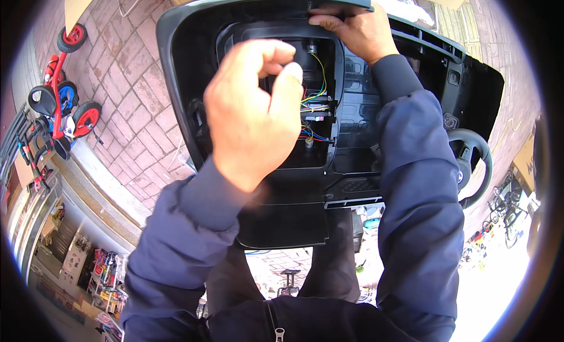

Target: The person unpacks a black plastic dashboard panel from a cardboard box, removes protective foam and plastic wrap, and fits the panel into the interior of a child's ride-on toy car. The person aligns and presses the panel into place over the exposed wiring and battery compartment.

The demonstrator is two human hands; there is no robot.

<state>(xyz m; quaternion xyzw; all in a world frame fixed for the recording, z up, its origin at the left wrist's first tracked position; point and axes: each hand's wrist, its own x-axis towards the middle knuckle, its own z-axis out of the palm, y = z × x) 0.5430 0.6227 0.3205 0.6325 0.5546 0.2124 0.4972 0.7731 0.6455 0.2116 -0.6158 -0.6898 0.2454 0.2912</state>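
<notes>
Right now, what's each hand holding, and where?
Right hand grips the black ride-on car body at its top rim. Left hand is closed by the wiring; contents can't be told.

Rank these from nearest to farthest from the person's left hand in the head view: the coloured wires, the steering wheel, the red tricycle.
From the left hand:
1. Coloured wires, just right of it, inside the black ride-on car's open compartment.
2. Red tricycle, far left on the brick paving.
3. Steering wheel, far right, past the right sleeve.

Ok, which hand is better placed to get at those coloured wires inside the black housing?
Probably the left hand: it hovers, fingers pinched, directly before the coloured wires in the opening. The right hand grips the black housing at its top edge, steadying it.
</notes>
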